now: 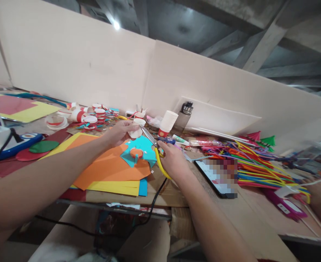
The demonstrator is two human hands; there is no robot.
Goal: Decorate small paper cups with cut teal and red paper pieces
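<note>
Above the coloured sheets, my left hand [121, 133] pinches a small whitish paper piece [135, 132], which looks like part of a paper cup. My right hand [171, 157] is closed round the yellow handles of a pair of scissors [149, 137]. The blades point up and left, and their tips are at the edge of the paper piece. Beneath the hands lies a cut turquoise paper [146, 145] with a small orange round piece [136, 154] on it. Orange sheets [103, 165] and yellow sheets [116, 187] are stacked below.
A stack of paper cups [168, 123] and a dark bottle [182, 118] stand behind. Several red and white cup pieces [91, 122] lie back left. A phone [217, 178] and colourful pipe cleaners [258, 167] are right; another person's hand [320, 196] is at the far right.
</note>
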